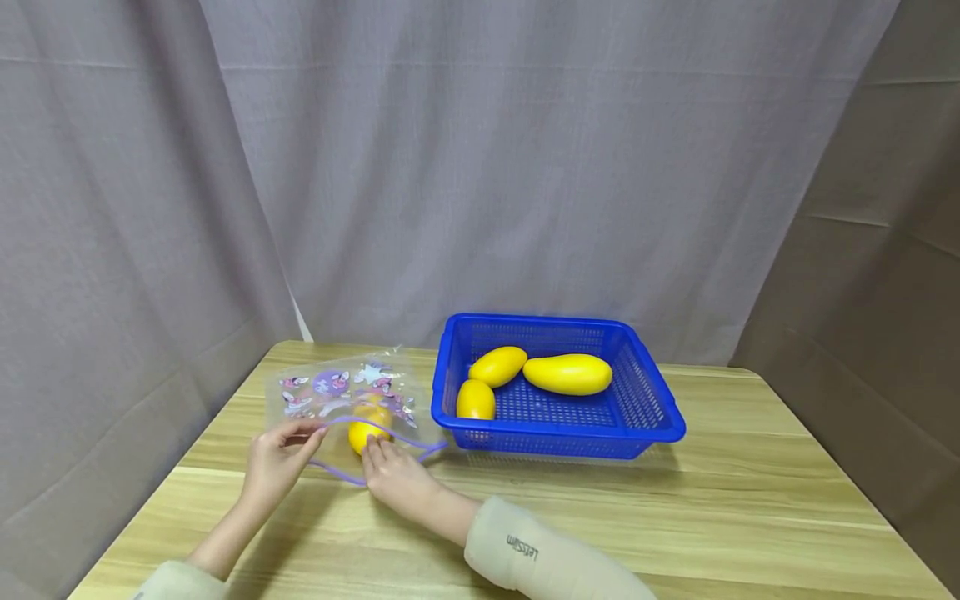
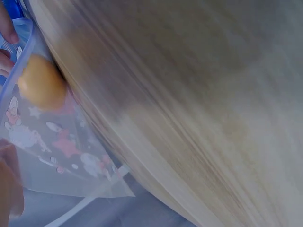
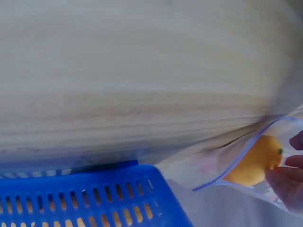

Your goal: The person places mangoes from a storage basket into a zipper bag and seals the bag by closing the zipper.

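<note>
A clear zip bag with a purple rim and printed cartoon figures lies on the table's left side, its mouth spread apart. Inside it is a yellow mango, also seen through the film in the left wrist view. My left hand pinches the bag's rim between thumb and fingertips. At the bag's mouth, my right hand touches the near end of the mango with fairly straight fingers. The right wrist view shows the mango with its small dark stem end near the fingertips.
A blue plastic basket stands right of the bag, close to its purple edge. It holds three yellow mangoes, one long mango at the right and two smaller ones at the left. Grey curtains hang behind the wooden table.
</note>
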{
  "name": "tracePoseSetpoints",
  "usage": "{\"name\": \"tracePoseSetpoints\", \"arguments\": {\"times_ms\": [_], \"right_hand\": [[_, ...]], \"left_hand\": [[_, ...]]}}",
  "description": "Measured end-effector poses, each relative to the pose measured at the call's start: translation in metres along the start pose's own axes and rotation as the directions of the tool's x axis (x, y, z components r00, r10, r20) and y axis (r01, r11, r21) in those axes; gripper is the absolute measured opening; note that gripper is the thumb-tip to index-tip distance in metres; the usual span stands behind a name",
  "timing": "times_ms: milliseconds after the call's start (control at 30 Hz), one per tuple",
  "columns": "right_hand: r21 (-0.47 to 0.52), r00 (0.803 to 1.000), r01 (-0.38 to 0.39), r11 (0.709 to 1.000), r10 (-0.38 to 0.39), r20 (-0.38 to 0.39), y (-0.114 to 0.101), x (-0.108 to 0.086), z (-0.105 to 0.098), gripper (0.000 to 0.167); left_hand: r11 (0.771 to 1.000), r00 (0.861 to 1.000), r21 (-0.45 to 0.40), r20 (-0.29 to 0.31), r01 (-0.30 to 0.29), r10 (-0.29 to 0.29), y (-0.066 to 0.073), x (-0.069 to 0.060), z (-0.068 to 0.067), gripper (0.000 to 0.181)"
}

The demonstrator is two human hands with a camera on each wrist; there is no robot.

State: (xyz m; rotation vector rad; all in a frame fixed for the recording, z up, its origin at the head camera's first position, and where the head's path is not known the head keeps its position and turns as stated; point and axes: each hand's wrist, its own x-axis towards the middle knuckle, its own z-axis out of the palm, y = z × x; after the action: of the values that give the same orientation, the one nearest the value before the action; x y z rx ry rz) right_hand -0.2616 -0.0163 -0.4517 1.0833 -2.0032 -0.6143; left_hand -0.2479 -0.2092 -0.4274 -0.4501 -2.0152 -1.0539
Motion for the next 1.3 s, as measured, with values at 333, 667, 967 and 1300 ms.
{"name": "tracePoseSetpoints", "arguments": {"times_ms": [333, 667, 967, 1300], "right_hand": [[0.105, 0.965, -0.196, 0.975, 0.173, 0.196, -0.007, 0.011, 0.003, 0.035], [0.252, 0.916, -0.313, 0.916, 0.221, 0.335, -0.006, 0.019, 0.005, 0.046], [0.357, 0.899, -0.319, 0.878, 0.161, 0.408, -0.001, 0.014, -0.003, 0.055], [0.494, 0.978, -0.181, 0.851, 0.1, 0.186, 0.009, 0.004, -0.015, 0.046]], "left_hand": [[0.986, 0.987, 0.073, -0.053, -0.148, 0.152, 0.003, 0.006, 0.005, 0.019], [0.983, 0.987, 0.106, -0.031, -0.152, 0.156, 0.006, 0.013, 0.008, 0.018], [0.985, 0.99, 0.108, -0.027, -0.134, 0.137, 0.007, 0.015, 0.011, 0.017], [0.989, 0.994, 0.102, -0.026, -0.105, 0.108, 0.005, 0.017, 0.011, 0.017]]}}
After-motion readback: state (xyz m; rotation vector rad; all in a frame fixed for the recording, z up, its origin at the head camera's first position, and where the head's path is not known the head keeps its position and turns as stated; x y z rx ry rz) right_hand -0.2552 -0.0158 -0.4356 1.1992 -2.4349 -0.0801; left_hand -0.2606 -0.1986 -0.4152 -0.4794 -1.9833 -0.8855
